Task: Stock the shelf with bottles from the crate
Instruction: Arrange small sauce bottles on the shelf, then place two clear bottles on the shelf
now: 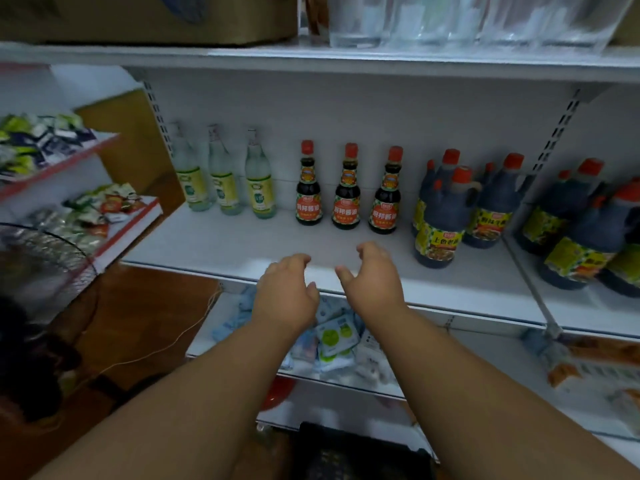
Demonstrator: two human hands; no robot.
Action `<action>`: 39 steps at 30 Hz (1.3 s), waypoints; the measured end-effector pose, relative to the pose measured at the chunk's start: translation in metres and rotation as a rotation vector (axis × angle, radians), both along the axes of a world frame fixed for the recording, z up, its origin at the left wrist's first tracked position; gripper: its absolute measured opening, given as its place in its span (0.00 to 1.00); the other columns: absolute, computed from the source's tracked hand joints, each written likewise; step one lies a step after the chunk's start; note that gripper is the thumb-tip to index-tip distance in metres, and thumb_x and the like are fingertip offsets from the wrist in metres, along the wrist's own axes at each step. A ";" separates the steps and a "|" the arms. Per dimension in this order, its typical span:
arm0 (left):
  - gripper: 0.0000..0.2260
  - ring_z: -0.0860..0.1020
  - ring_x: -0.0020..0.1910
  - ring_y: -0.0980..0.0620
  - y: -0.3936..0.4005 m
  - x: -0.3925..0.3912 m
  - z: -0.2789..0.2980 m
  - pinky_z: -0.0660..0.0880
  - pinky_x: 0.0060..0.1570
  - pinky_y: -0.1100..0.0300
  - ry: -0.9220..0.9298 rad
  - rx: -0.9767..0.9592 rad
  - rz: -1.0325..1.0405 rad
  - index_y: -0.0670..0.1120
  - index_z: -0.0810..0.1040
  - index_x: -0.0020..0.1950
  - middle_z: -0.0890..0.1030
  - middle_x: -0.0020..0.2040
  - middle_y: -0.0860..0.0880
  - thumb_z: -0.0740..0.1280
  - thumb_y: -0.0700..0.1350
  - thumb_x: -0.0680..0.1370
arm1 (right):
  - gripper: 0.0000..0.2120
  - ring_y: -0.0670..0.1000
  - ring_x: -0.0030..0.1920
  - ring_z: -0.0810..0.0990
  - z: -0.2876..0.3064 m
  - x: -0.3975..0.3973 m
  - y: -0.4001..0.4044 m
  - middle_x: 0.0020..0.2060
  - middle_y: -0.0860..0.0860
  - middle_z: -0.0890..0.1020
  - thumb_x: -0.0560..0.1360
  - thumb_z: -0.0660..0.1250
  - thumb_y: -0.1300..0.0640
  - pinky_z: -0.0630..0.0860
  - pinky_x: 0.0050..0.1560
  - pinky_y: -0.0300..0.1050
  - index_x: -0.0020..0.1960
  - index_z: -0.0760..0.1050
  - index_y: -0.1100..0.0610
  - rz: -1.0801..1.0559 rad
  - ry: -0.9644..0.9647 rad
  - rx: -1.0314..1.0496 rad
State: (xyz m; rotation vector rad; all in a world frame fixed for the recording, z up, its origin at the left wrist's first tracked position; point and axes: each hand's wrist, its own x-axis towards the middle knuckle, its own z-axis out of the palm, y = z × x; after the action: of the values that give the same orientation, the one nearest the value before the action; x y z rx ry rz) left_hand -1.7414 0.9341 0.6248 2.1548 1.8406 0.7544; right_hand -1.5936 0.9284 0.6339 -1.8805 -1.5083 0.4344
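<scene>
Shelf (214,244): three clear bottles (221,174), three dark sauce bottles (347,190), large jugs (440,220) at rear. Left hand (287,289), right hand (374,278) above front edge: each grip loosely curled, empty. Crate (346,452) below.

Dim, flat indoor light w/ soft glare on the white metal shelf board (221,244) front. Wide-angle bends shelf lines at edges. Clear plastic containers up top (467,22) & left-side snack packets (41,140) blurred, soft overall.
</scene>
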 end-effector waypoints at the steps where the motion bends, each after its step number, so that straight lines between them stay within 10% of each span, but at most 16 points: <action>1: 0.21 0.72 0.64 0.47 -0.006 -0.011 0.000 0.69 0.64 0.52 0.009 0.004 0.008 0.47 0.71 0.70 0.77 0.63 0.48 0.65 0.46 0.77 | 0.25 0.57 0.65 0.71 0.003 -0.007 -0.004 0.64 0.56 0.73 0.76 0.68 0.50 0.70 0.63 0.49 0.68 0.68 0.59 0.011 -0.005 0.011; 19: 0.19 0.74 0.58 0.49 -0.098 -0.314 -0.078 0.73 0.60 0.52 0.189 -0.126 0.003 0.51 0.71 0.68 0.77 0.60 0.51 0.66 0.46 0.77 | 0.25 0.56 0.63 0.72 -0.088 -0.288 -0.067 0.64 0.54 0.72 0.74 0.70 0.49 0.70 0.64 0.49 0.68 0.69 0.54 0.297 -0.145 -0.132; 39: 0.13 0.76 0.54 0.40 -0.082 -0.372 -0.433 0.69 0.51 0.50 0.084 -0.644 0.121 0.49 0.72 0.61 0.77 0.56 0.43 0.62 0.47 0.77 | 0.23 0.60 0.57 0.75 -0.455 -0.355 -0.053 0.62 0.58 0.72 0.72 0.70 0.52 0.73 0.59 0.54 0.65 0.71 0.57 0.436 -0.197 -0.669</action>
State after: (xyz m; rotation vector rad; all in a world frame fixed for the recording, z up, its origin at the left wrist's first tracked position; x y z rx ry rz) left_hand -2.1139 0.8521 0.1921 1.6866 1.9190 0.0548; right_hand -1.9489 0.8756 0.1785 -2.1106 -2.1004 1.0915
